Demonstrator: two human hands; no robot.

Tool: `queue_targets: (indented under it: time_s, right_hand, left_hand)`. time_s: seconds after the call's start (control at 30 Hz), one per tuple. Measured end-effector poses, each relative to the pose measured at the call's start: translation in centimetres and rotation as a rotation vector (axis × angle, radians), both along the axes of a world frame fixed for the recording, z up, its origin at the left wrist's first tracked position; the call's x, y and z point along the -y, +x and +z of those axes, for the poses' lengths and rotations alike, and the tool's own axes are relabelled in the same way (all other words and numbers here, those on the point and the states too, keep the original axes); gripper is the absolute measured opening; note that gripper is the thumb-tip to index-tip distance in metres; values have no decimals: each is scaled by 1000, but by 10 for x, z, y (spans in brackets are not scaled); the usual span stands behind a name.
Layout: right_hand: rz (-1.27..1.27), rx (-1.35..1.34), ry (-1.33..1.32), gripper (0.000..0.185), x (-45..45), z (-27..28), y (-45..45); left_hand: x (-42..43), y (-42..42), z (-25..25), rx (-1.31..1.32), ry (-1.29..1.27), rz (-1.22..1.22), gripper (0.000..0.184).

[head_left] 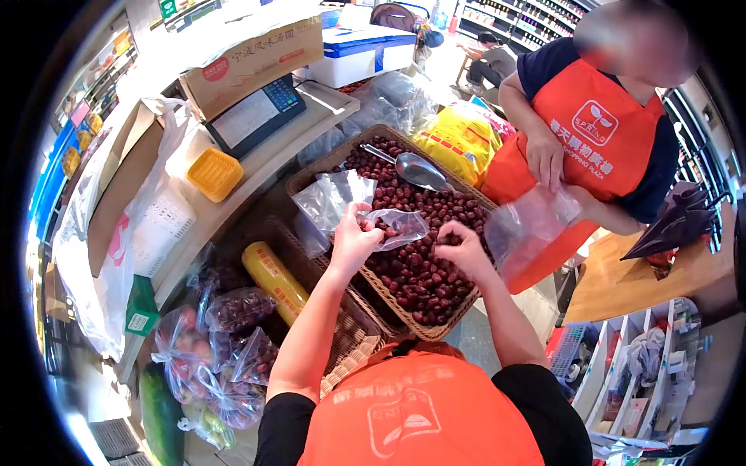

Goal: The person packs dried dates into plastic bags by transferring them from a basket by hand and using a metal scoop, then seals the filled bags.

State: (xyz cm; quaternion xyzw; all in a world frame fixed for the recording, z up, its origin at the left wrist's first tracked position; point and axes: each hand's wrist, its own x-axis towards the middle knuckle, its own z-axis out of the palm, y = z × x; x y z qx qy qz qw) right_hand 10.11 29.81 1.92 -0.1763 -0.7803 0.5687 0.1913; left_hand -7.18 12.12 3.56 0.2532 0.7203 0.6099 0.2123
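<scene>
Dates (435, 283) fill the basket (430, 334) in front of me. My left hand (357, 241), over the basket's left part, is clamped on a clear bag (412, 227). My right hand (464, 250) is over the dates to the right, fingers curled; I cannot tell whether they grip one. A scoop (420, 171) lies at the far side, a yellow roll (273, 281) to the left. At far right, a co-worker (571, 147) holds another bag (536, 227).

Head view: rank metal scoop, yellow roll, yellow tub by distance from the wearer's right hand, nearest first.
From the right hand:
1. Metal scoop: just beyond the hand, on the dark red fruit.
2. Yellow roll: well to the left.
3. Yellow tub: farthest left, on the counter.
</scene>
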Motion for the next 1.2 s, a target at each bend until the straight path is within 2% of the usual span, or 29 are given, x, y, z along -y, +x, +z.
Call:
queue_targets:
  time_s: [0.07, 0.13, 0.2, 0.27, 0.4, 0.5, 0.6, 0.63, 0.67, 0.73, 0.77, 0.9, 0.93, 1.0, 1.03, 1.07, 1.13, 1.17, 1.2]
  right_hand:
    - [-13, -140, -8, 19, 7, 33, -9]
    - [25, -108, -110, 19, 13, 48, -26]
    - [35, -98, -68, 18, 24, 53, -49]
    - [17, -69, -274, 18, 36, 48, -72]
    - [-154, -67, -278, 20, 38, 16, -102]
    - [-331, -167, -603, 22, 43, 10, -114]
    - [-355, -242, -777, 22, 52, 13, -116]
    - [-321, -249, -757, 11, 51, 11, -113]
    - [-309, -309, -755, 9, 51, 10, -111]
    - [-285, -423, -752, 14, 51, 7, -108]
    - [-249, -364, -713, 23, 49, 6, -104]
    - [-127, -207, -551, 30, 46, 23, -83]
    - [-167, -287, -363, 27, 45, 26, -78]
    - [-208, -342, -329, 22, 36, 28, -68]
    - [-209, -248, -234, 21, 26, 29, -55]
    - [-199, -172, -193, 21, 15, 24, -42]
    - [-147, -71, 105, 27, -7, -8, -19]
    - [-90, 72, 360, 43, -10, -10, -3]
    - [37, 263, 476, 68, -25, -44, 10]
  left_hand:
    - [-6, 2, -1, 8, -11, -3, 45]
    - [-12, 5, -2, 4, 13, -18, 46]
    - [-17, 9, 0, -21, 14, -27, 46]
    - [-20, 10, -3, -17, 9, -21, 47]
    - [-20, 10, -7, 2, 11, -4, 47]
    - [-20, 10, -5, 39, 34, -15, 45]
    - [-23, 10, -9, 97, 83, -21, 42]
    - [-24, 10, -11, 128, 117, 0, 42]
    - [-26, 8, -13, 159, 151, 24, 42]
    - [-27, 8, -14, 197, 184, 47, 42]
    - [-26, 7, -14, 205, 180, 44, 41]
    - [-25, 1, -16, 198, 199, 46, 41]
    - [-24, -1, -16, 199, 200, 47, 40]
    - [-19, -8, -18, 229, 254, 27, 38]
    - [-15, -5, -11, 253, 270, 50, 38]
    - [-11, -4, -5, 275, 286, 71, 37]
    - [-2, -9, -3, 226, 289, 108, 37]
    - [1, -9, -1, 233, 293, 125, 36]
    - [3, -9, 0, 240, 298, 142, 36]
